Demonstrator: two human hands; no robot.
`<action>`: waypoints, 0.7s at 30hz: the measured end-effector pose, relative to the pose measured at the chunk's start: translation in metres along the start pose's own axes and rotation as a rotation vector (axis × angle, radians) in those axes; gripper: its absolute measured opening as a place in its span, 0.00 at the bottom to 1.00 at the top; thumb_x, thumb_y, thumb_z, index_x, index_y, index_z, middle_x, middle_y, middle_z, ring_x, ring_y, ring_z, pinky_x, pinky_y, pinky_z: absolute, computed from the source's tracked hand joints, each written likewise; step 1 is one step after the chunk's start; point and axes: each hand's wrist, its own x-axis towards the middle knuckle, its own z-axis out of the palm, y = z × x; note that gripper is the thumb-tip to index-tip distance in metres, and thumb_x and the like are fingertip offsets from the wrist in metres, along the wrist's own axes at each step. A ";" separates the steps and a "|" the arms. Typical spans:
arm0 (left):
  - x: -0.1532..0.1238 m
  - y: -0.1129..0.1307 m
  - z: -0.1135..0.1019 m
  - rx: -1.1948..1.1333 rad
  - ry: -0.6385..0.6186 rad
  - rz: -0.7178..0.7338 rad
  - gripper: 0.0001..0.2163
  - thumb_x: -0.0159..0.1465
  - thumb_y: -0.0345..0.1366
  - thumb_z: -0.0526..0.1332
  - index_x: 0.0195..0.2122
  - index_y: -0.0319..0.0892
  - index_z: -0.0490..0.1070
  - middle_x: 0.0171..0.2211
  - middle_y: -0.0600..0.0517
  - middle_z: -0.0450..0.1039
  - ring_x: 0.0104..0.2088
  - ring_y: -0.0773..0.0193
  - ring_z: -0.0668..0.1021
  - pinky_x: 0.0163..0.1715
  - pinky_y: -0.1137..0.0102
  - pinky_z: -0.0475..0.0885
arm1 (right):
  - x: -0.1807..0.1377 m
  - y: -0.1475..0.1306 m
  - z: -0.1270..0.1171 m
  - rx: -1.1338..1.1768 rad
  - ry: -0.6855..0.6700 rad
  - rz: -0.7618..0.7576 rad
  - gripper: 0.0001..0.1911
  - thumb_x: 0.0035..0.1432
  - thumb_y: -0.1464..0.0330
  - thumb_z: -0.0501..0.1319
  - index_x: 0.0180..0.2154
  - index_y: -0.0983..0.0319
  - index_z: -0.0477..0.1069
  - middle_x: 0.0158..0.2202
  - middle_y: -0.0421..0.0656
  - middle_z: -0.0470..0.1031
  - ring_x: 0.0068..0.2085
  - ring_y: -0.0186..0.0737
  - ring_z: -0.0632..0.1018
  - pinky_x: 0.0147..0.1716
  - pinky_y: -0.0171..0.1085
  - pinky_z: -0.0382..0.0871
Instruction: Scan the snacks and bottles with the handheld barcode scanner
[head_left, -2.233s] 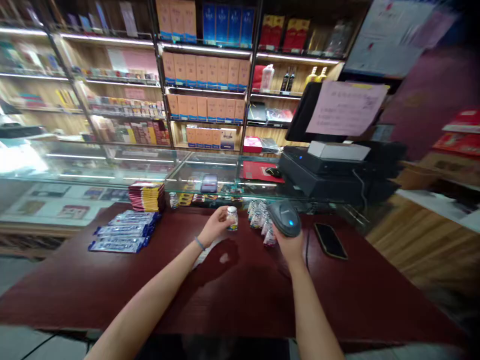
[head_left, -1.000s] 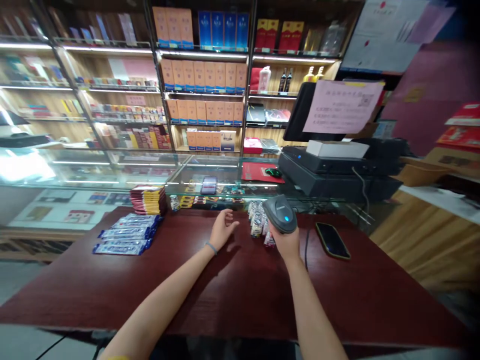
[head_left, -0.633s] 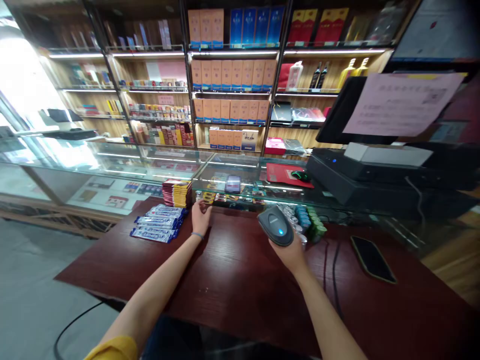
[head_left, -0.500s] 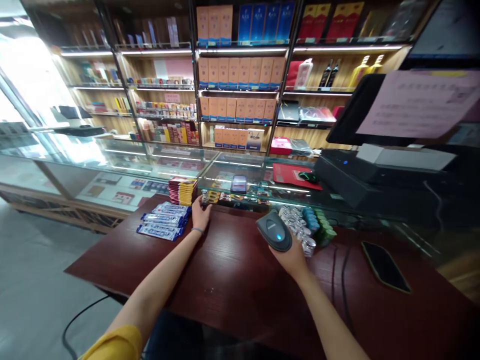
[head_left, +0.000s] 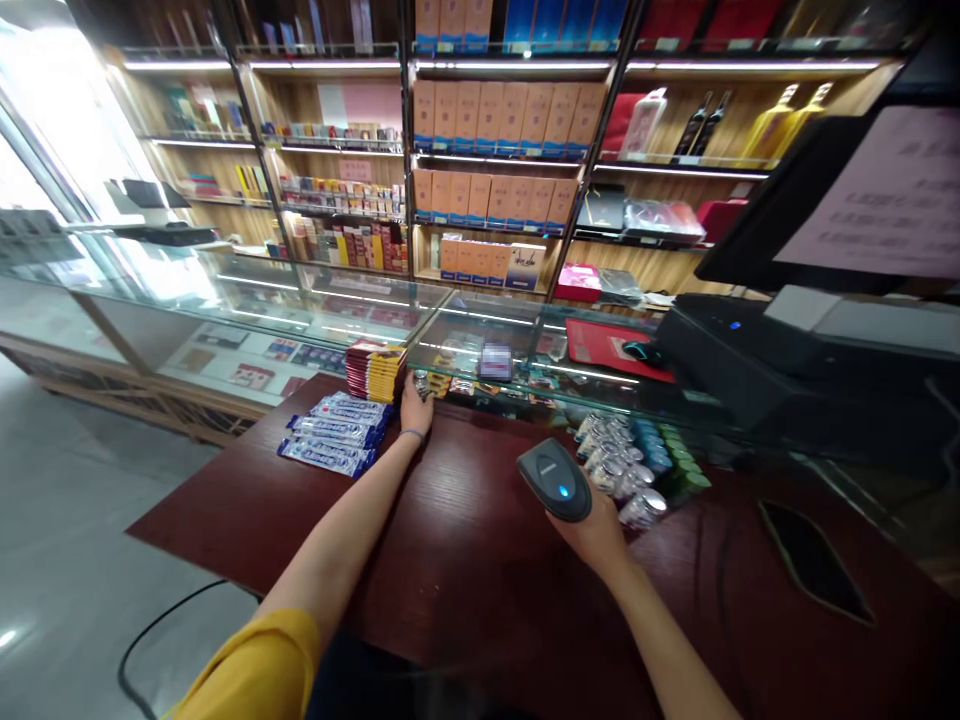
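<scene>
My right hand (head_left: pixel 596 535) grips a dark grey barcode scanner (head_left: pixel 556 480), its blue light lit, above the table. Just beyond that hand stand several small silver-topped containers (head_left: pixel 613 455), beside rows of blue ones (head_left: pixel 651 445) and green ones (head_left: pixel 684 468). At the table's far edge my left hand (head_left: pixel 415 412) is closed around a small silver-topped container (head_left: pixel 421 382), partly hidden by the fingers. Left of it rises a stack of red and yellow packets (head_left: pixel 375 372). Nearer lie several blue and white sachets (head_left: pixel 334 430), overlapping in a row.
The dark red wooden table (head_left: pixel 450 520) meets a glass display counter (head_left: pixel 360 300). A phone (head_left: pixel 816 560) lies on the right, below a monitor (head_left: pixel 780 200). On the glass are a red mat (head_left: pixel 600 345) and a mouse (head_left: pixel 643 352). Stocked shelves (head_left: pixel 495 155) line the back.
The view has shifted, so most things appear farther right. My left hand's fingers look closer around the small container. My right hand still holds the scanner, slightly lower in the view.
</scene>
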 end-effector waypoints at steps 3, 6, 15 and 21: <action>0.000 0.001 0.002 0.028 0.004 -0.056 0.29 0.61 0.25 0.63 0.63 0.39 0.61 0.61 0.36 0.67 0.63 0.47 0.70 0.67 0.52 0.61 | 0.000 -0.001 0.000 -0.004 -0.016 0.011 0.16 0.54 0.64 0.63 0.46 0.58 0.71 0.34 0.46 0.82 0.37 0.54 0.84 0.40 0.46 0.77; -0.003 0.007 0.000 -0.003 0.003 -0.069 0.25 0.61 0.26 0.63 0.60 0.38 0.63 0.58 0.36 0.69 0.61 0.48 0.72 0.66 0.53 0.62 | -0.001 -0.004 -0.001 -0.007 -0.018 0.036 0.16 0.53 0.64 0.64 0.45 0.57 0.70 0.34 0.45 0.82 0.36 0.53 0.84 0.39 0.45 0.77; -0.046 0.041 -0.008 -0.452 -0.147 -0.238 0.25 0.67 0.40 0.64 0.64 0.48 0.62 0.54 0.46 0.73 0.53 0.58 0.77 0.57 0.60 0.73 | -0.002 -0.006 -0.007 0.021 0.060 0.016 0.24 0.51 0.64 0.65 0.51 0.58 0.68 0.36 0.45 0.83 0.35 0.50 0.85 0.32 0.41 0.77; -0.084 0.068 -0.017 -0.909 -0.441 -0.599 0.15 0.70 0.47 0.60 0.52 0.45 0.73 0.50 0.44 0.78 0.48 0.55 0.81 0.49 0.57 0.78 | -0.008 -0.015 -0.007 -0.117 0.042 -0.002 0.28 0.50 0.64 0.66 0.55 0.57 0.67 0.36 0.44 0.84 0.34 0.53 0.85 0.33 0.42 0.76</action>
